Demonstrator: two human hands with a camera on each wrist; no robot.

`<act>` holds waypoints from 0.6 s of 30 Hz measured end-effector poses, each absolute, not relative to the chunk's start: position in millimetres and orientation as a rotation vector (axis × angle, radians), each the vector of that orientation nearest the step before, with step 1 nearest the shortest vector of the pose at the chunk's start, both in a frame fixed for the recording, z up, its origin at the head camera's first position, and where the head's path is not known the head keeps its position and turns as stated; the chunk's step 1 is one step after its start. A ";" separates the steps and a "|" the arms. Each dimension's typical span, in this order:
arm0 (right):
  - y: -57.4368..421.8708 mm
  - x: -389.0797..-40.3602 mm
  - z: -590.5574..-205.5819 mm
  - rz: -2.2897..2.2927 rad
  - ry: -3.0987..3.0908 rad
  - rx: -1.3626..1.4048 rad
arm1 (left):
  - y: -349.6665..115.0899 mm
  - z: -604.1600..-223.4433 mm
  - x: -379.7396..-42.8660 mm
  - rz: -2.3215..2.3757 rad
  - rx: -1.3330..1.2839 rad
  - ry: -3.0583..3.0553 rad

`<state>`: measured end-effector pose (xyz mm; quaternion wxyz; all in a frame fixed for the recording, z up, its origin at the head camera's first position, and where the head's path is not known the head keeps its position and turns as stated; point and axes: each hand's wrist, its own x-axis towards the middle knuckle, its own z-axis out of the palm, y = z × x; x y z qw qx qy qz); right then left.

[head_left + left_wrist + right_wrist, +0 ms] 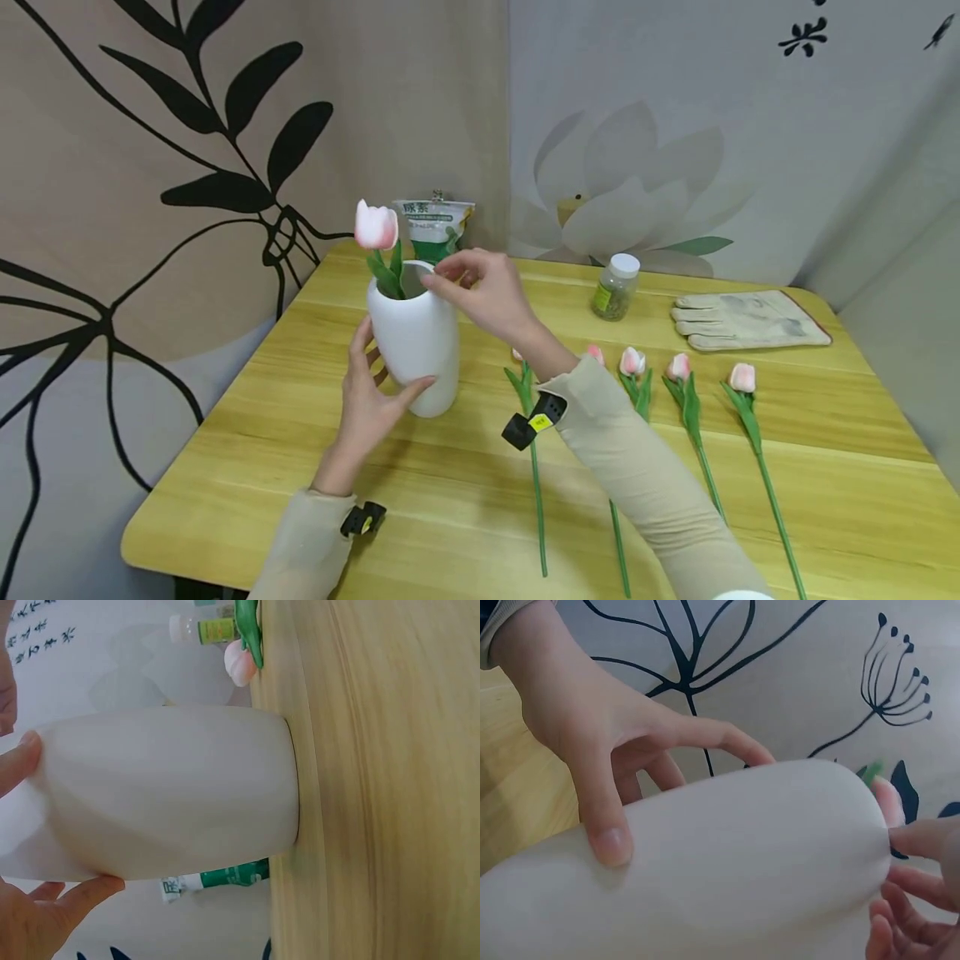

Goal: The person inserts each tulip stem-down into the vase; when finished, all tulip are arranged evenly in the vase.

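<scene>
A white vase (415,350) stands upright on the table with one pink-and-white tulip (377,227) in it, green leaves leaning at the rim. My left hand (367,408) holds the vase low on its side, thumb across the front and fingers round the far left side. At the opening, my right hand (487,287) pinches the right part of the rim between thumb and fingers. The right wrist view shows those right fingertips (900,840) at the rim and the left thumb (613,844) flat on the vase wall.
Several more tulips (742,377) lie in a row on the wooden table (247,475), partly under my right forearm. Behind are a green-and-white bag (435,225), a small white-lidded jar (615,290) and a pale glove (750,321). Patterned curtains hang at the back.
</scene>
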<state>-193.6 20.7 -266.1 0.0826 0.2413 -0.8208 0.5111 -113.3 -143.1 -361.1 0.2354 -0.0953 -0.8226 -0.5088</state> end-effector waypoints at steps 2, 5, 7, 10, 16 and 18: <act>28.5 -195.3 -270.9 1.528 -2.431 0.759 | -143.4 -362.5 -114.1 -1.398 -0.259 -2.251; 45.8 -201.7 -284.1 1.477 -2.442 0.771 | -145.1 -364.3 -115.3 -1.414 -0.248 -2.246; 60.6 -207.0 -296.6 1.403 -2.499 0.741 | -148.9 -370.0 -118.9 -1.417 -0.250 -2.233; 83.9 -213.2 -321.2 1.313 -2.669 0.623 | -153.7 -377.6 -123.9 -1.428 -0.249 -2.226; 109.4 -203.7 -378.2 1.167 -3.094 0.273 | -153.9 -383.7 -128.4 -1.464 -0.245 -2.233; 108.6 -196.4 -393.6 1.158 -3.152 0.218 | -153.7 -386.3 -127.5 -1.465 -0.251 -2.228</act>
